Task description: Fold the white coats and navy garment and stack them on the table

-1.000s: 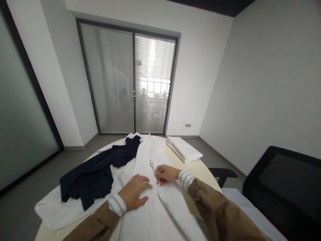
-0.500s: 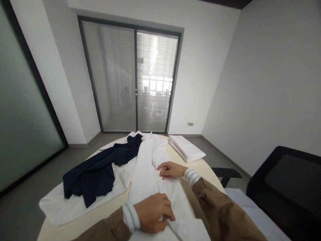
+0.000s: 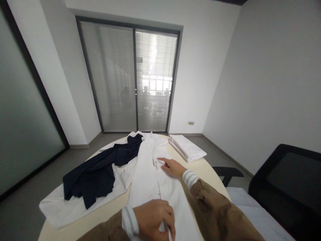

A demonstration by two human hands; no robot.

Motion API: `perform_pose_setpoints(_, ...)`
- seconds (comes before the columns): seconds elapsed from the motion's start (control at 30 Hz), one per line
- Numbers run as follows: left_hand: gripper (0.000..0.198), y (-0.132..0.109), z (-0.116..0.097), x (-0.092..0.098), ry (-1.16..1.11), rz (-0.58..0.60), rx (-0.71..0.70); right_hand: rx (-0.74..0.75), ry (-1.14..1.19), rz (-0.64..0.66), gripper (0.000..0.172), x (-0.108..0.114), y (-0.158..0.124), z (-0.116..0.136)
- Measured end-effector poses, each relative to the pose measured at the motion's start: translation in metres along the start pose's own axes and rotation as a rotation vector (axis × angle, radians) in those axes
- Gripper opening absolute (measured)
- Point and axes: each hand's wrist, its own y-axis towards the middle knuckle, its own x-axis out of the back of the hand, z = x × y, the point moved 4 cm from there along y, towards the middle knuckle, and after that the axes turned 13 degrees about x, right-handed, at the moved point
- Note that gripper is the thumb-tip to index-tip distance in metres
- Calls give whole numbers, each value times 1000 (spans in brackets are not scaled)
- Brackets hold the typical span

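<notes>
A long white coat (image 3: 142,174) lies lengthwise on the round table, its front edges running along the middle. Near the table's close side, my left hand (image 3: 156,219) pinches the coat's front edge between thumb and fingers, raising a small fold. Farther up, my right hand (image 3: 173,167) rests on the right front panel with the index finger stretched out along the edge and the other fingers loosely bent. It grips nothing. Left of the coat, a dark navy garment (image 3: 97,180) is spread over another white garment (image 3: 56,209).
A folded white cloth (image 3: 188,149) lies at the pale round table's (image 3: 210,174) far right edge. On the right stands a black mesh chair (image 3: 288,184), with papers (image 3: 248,207) beside it. A glass door with blinds (image 3: 135,80) is behind the table.
My left hand has moved slightly down and right, and the flap that was folded over near it now lies flatter. My right index finger has straightened along the coat's edge.
</notes>
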Motion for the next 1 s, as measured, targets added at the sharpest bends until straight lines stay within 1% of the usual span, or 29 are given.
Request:
perform_pose_setpoints(0.07,20,0,2,-5,56,30,-9,-31,-174,37,45,0,6,5)
perform_pose_setpoints(0.13,18,0,5,-10,79,44,-10,-56,-274,56,40,1,12,12)
perform_pose_setpoints(0.2,13,-1,7,-12,75,42,-5,-70,-329,57,33,1,18,18)
perform_pose_setpoints(0.3,8,-1,8,-10,71,14,-21,-132,-377,28,24,1,26,22)
perform_pose_setpoints(0.43,9,-1,9,-5,99,-35,-36,-236,-440,-68,27,-2,29,22)
perform_pose_setpoints(0.5,7,0,11,-6,104,-16,-34,-235,-449,-66,29,-7,28,21)
perform_pose_setpoints(0.53,4,1,11,-7,102,-5,-30,-210,-442,-48,30,-10,28,21)
perform_pose_setpoints(0.57,8,1,11,-8,101,3,-20,-175,-426,-23,33,-12,28,20)
perform_pose_setpoints(0.63,21,2,12,-9,116,-11,29,-126,-378,6,36,-14,28,16)
perform_pose_setpoints(0.67,25,2,12,-8,132,-33,57,-130,-346,-3,34,-12,29,12)
perform_pose_setpoints(0.73,26,0,12,-4,170,-98,98,-183,-283,-55,29,-5,31,2)
perform_pose_setpoints(0.77,34,-1,14,-2,190,-137,119,-222,-263,-90,27,-1,33,-4)
perform_pose_setpoints(0.83,67,-5,21,1,227,-193,174,-289,-250,-155,25,8,38,-17)
perform_pose_setpoints(0.87,79,-6,27,0,243,-197,203,-315,-252,-178,25,12,41,-23)
perform_pose_setpoints(0.9,84,-7,32,-1,256,-188,228,-336,-255,-199,25,15,44,-30)
perform_pose_setpoints(0.93,84,-8,38,-3,270,-173,241,-357,-255,-221,25,19,47,-38)
perform_pose_setpoints(1.0,76,-9,47,-6,308,-161,238,-397,-253,-261,27,26,55,-54)
